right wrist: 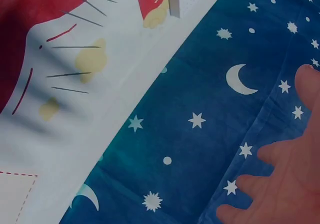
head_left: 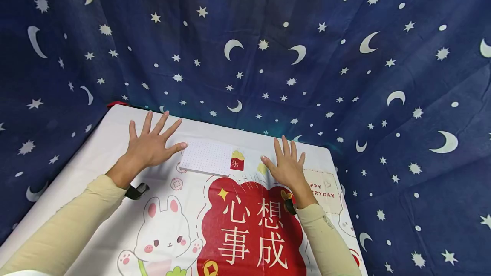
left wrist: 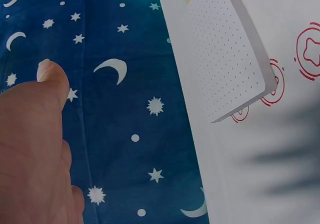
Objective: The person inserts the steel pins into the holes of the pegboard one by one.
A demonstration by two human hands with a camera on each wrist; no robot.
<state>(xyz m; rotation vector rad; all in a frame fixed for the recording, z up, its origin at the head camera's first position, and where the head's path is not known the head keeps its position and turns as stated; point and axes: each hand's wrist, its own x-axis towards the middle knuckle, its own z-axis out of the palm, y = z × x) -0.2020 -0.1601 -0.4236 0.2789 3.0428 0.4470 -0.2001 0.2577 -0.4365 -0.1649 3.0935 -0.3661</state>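
A white dotted notepad lies flat near the far edge of the table, its thick side showing in the left wrist view. To its left, my left hand is held over the table with fingers spread, the thumb tip overlapping the pad's corner in the head view. My right hand is on the other side, past a printed red packet, fingers also spread and holding nothing. Only the thumb side of the left hand shows in its wrist view. In the right wrist view, the right hand appears at the right edge.
The tablecloth carries a printed rabbit and a large red patch with characters. A dark blue curtain with moons and stars hangs behind the table and along both sides. Dark bands sit at the wrists.
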